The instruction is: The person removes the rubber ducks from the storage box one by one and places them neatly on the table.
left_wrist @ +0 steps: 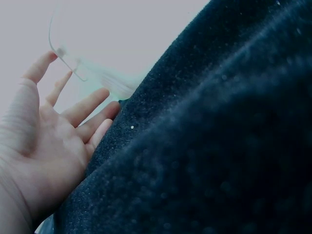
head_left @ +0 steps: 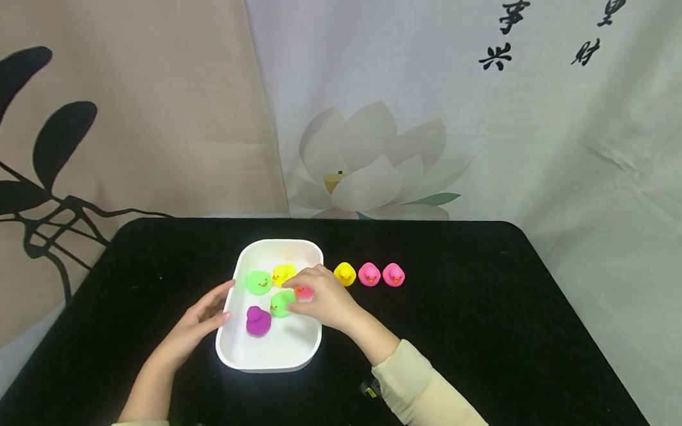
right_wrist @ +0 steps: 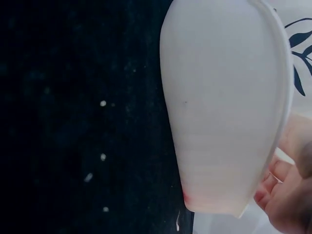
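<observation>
A white tray (head_left: 279, 354) holds toy ducks: two green ducks (head_left: 258, 283), a yellow duck (head_left: 284, 274), a purple duck (head_left: 258, 321) and a pinkish-red duck (head_left: 304, 293). My left hand (head_left: 193, 327) is at the tray's left side, fingers spread and fairly straight, fingertips by its wall. Over the right rim reaches my right hand (head_left: 325, 297), its thumb and fingers on either side of the nearer green duck (head_left: 282, 303) and the pinkish-red one. Whether they pinch either duck is unclear. In the right wrist view, the tray wall (right_wrist: 224, 107) hides the ducks and fingertips.
Right of the tray, a yellow duck (head_left: 345, 274) and two pink ducks (head_left: 370, 274) stand in a row. All this is on a black cloth-covered table (head_left: 486, 334). Behind it hangs a printed curtain (head_left: 197, 117) with leaves, a lotus and characters.
</observation>
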